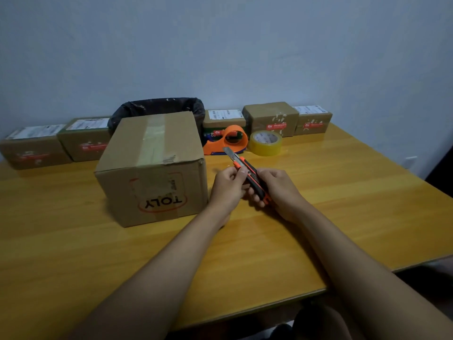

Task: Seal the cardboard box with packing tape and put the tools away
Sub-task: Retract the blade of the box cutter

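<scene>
Right now we hold the utility knife [247, 174] above the desk [343, 192], just right of the cardboard box [157, 168]: our right hand [277, 190] has its grip closed around the black-and-orange handle, our left hand [228, 187] pinches it near the extended blade. The box's flaps are shut under a strip of tape, so we cannot see its contents. Behind it stands a bin [159, 109] lined with a black bag, its inside hidden. An orange tape dispenser [229, 139] and a tape roll [266, 143] sit beside small parcels [270, 117].
</scene>
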